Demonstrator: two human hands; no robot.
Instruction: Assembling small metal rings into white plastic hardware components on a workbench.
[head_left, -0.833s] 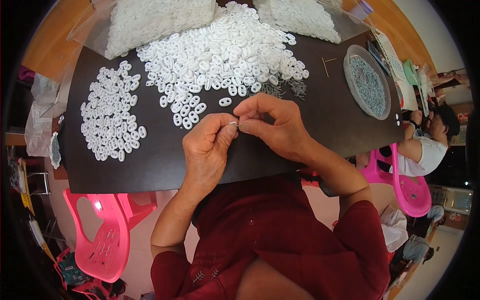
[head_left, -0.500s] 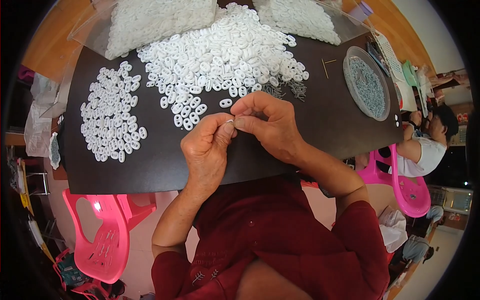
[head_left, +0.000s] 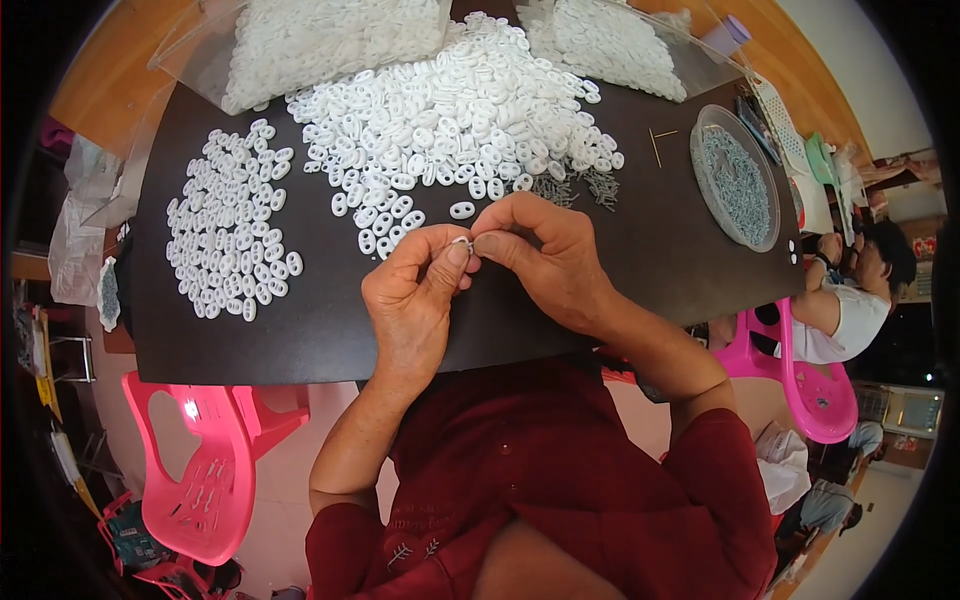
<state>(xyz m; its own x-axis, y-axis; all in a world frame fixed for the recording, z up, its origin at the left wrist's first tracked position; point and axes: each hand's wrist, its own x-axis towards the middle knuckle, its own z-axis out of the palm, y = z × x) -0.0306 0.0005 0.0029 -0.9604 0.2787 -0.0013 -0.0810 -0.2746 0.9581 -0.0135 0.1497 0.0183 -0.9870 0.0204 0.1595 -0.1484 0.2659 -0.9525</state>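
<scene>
My left hand [head_left: 415, 300] and my right hand [head_left: 550, 255] meet fingertip to fingertip over the near middle of a black table [head_left: 640, 250]. Together they pinch one small white oval plastic piece [head_left: 461, 242], mostly hidden by the fingers. Just beyond the hands lies a big heap of white oval pieces [head_left: 450, 130]. A flatter batch of the same pieces [head_left: 230, 235] is spread at the left. A small cluster of thin metal pins [head_left: 575, 187] lies right of the heap, close to my right hand.
A round clear dish of small grey parts [head_left: 738, 178] sits at the right. Clear bags of white pieces [head_left: 320, 40] lie along the far edge. Pink plastic chairs stand at the lower left [head_left: 200, 470] and right [head_left: 810, 390]. Another person [head_left: 850, 290] sits at the table's right end.
Both hands stay together over the same spot; only the fingertips shift slightly around the small white piece.
</scene>
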